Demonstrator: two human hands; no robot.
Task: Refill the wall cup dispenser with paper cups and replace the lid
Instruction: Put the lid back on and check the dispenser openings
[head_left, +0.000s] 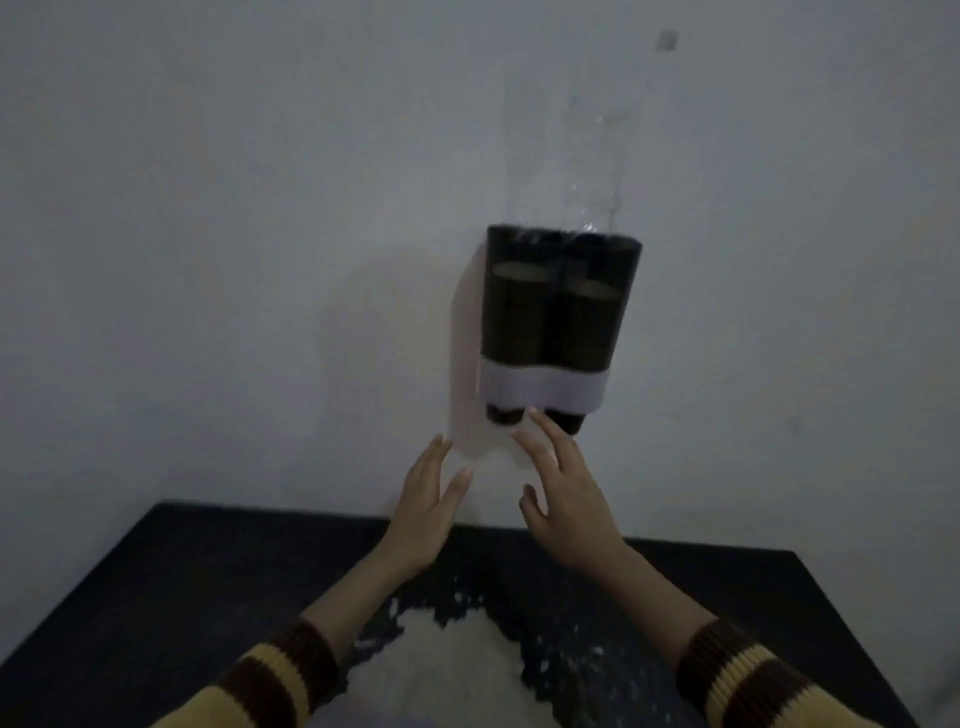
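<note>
A twin-tube cup dispenser (558, 317) hangs on the wall, with dark see-through tubes and a white band near its bottom. Stacks of paper cups (517, 312) fill both tubes to just below the tops. Cup bottoms poke out under the band. A faint clear plastic wrap (597, 156) rises above the open tube tops; I see no lid. My left hand (423, 506) is raised below the dispenser, fingers spread, holding nothing. My right hand (563, 493) is also spread, its fingertips touching or nearly touching the cups at the outlet.
A dark table (182, 587) runs along the wall below the dispenser. A pale crinkled plastic bag or wrapping (447, 660) lies on it between my forearms. The plain wall (208, 260) has a small mark high on the right.
</note>
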